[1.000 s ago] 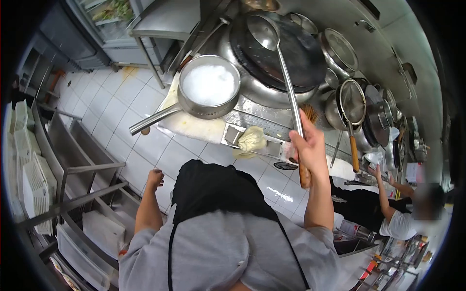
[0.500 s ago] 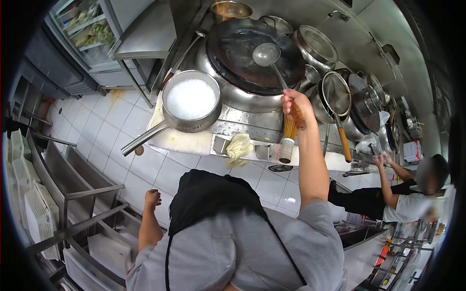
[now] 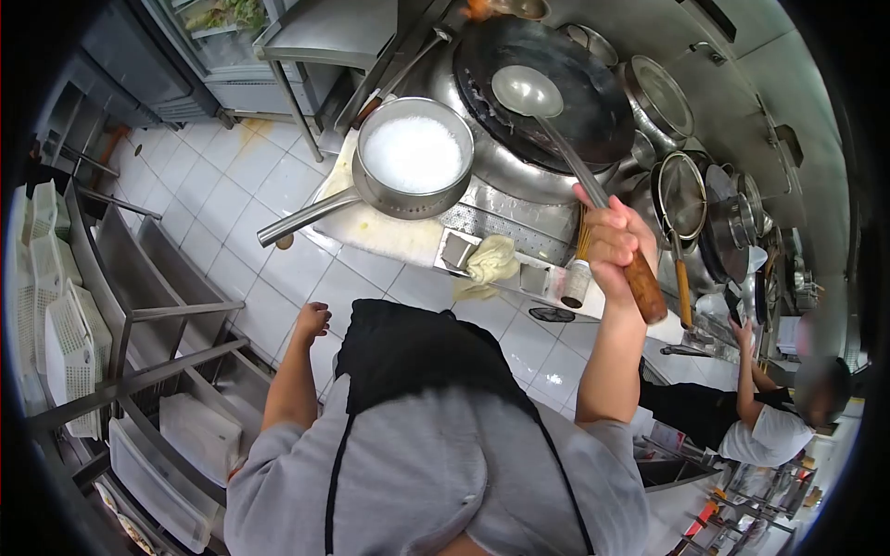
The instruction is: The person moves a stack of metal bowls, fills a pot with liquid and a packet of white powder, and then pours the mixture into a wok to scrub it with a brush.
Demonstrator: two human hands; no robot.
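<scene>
My right hand (image 3: pixel 619 243) is wrapped round the wooden handle of a long ladle (image 3: pixel 528 91). The ladle's bowl hangs over the large dark wok (image 3: pixel 593 120) on the stove and overlaps its near left part in this view. My left hand (image 3: pixel 313 319) is curled at my left side, away from the counter, with nothing showing in it. A saucepan (image 3: pixel 417 206) with white frothy contents (image 3: pixel 413 154) stands at the counter's left end, its long metal handle pointing left.
A pale crumpled cloth (image 3: pixel 491 259) lies by the counter's front edge, near a bamboo brush (image 3: pixel 576 283). Strainers (image 3: pixel 681 199) and pots crowd the right. Further right, a co-worker (image 3: pixel 765 417) stands at the counter. Steel racks with white baskets (image 3: pixel 79 347) fill the left.
My right hand has drawn nearer and higher toward the camera, raising the ladle. My view has shifted, so the stove sits further right and up. Flame shows by the back pot.
</scene>
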